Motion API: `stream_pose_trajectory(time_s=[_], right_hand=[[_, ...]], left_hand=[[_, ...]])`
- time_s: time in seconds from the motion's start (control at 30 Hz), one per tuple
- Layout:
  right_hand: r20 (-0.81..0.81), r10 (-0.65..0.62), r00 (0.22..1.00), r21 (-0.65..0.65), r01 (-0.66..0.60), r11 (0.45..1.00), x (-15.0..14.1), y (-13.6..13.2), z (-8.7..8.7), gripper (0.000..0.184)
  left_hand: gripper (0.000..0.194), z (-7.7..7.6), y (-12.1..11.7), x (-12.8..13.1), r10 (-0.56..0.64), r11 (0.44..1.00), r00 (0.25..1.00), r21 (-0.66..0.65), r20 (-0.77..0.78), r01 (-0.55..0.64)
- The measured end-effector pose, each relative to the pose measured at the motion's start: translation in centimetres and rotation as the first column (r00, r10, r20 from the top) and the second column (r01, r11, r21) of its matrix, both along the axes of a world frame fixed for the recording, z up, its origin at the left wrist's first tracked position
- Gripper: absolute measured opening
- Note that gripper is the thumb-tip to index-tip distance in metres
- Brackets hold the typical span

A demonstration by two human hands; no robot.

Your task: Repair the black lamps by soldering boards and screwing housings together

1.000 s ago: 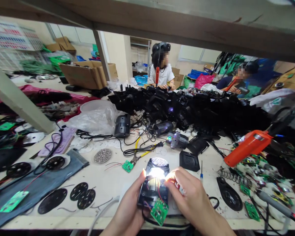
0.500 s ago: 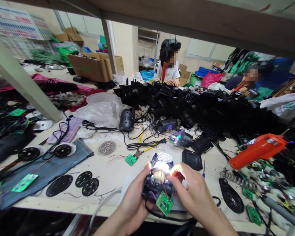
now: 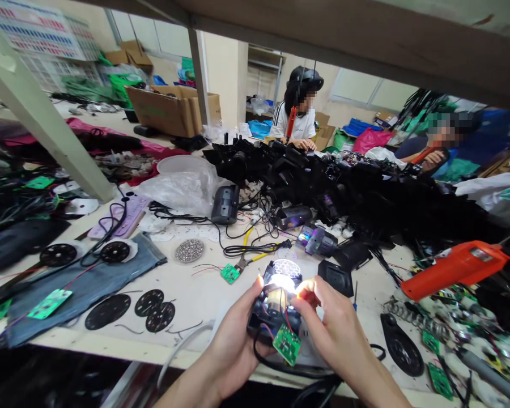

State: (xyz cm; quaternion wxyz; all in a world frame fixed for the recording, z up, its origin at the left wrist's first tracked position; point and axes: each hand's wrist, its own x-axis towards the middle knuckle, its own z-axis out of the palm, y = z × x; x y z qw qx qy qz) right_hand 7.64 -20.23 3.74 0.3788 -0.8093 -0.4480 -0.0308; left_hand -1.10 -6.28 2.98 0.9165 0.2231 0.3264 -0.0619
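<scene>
Around dark housing [image 3: 267, 318], left grip [image 3: 237, 335] curled.

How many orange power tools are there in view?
3: the near-right tool, the middle tool before the person in white, and the far-right tool by another person's hand. More may be hidden.

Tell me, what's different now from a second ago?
Mostly the viewpoint: the worn camera has turned, so the yellow-handled pliers now appear farther right and higher in view. I see nothing taken hold of or let go. The left hand still holds the lit device, the right hand's fingers remain at its bright part, and its green board still hangs in front.
</scene>
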Motion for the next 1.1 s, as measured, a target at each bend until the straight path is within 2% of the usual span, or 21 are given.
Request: stream_pose_trajectory(time_s=[0.23,0.37,0.57,1.1], right_hand=[[0.113,0.027,0.993,-0.026,-0.024,0.999,-0.13,-0.09,-0.45,0.013],[0.100,0.052,0.994,0.001,-0.053,0.999,0.02,-0.14,-0.33,0.013],[0.071,0.026,0.997,0.019,-0.027,0.999,0.28,-0.06,0.03,0.016],[0.038,-0.029,0.999,0.067,0.026,0.997,0.25,-0.17,-0.51,0.015]], left_hand=[[0.044,0.10,0.00,-0.06,0.015,0.999,1.000,-0.029,0.006,-0.015],[0.046,0.09,0.01,-0.05,0.015,0.999,1.000,-0.041,0.018,-0.014],[0.044,0.24,-0.09,0.07,0.021,1.000,1.000,-0.021,-0.009,-0.021],[0.044,0.01,-0.34,0.30,0.010,0.999,1.000,-0.038,0.005,-0.010]])
